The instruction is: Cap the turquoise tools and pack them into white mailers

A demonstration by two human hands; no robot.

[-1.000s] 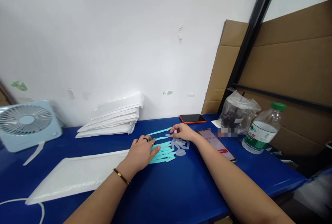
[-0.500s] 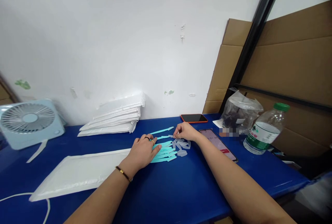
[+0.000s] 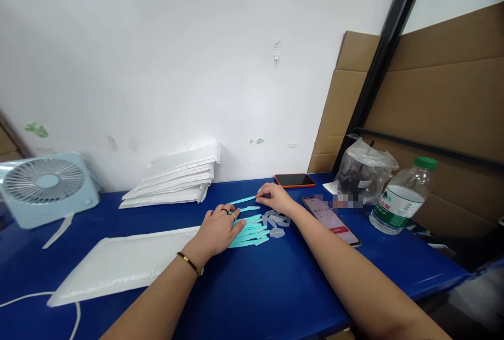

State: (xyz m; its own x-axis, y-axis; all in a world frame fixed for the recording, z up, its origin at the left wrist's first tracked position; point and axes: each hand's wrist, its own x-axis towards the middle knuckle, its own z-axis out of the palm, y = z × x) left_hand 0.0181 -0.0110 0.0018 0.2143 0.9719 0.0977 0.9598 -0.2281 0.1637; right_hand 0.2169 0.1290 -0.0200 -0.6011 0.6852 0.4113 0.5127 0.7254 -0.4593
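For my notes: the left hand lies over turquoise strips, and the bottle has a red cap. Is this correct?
Only the colour is wrong: the head view shows a green cap on the bottle. The left hand does lie over turquoise strips.

Between the left forearm (image 3: 157,290) and the right forearm (image 3: 354,274), bare blue table (image 3: 268,287) leaves a low path from its front edge up to the teal strips (image 3: 248,235). The right forearm bars that path toward the right edge, where a bottle (image 3: 403,201) stands tallest. By the back edge, a gap opens between the envelope stack (image 3: 173,179) and the orange-edged phone (image 3: 295,180), with the wall (image 3: 197,67) closing it behind.
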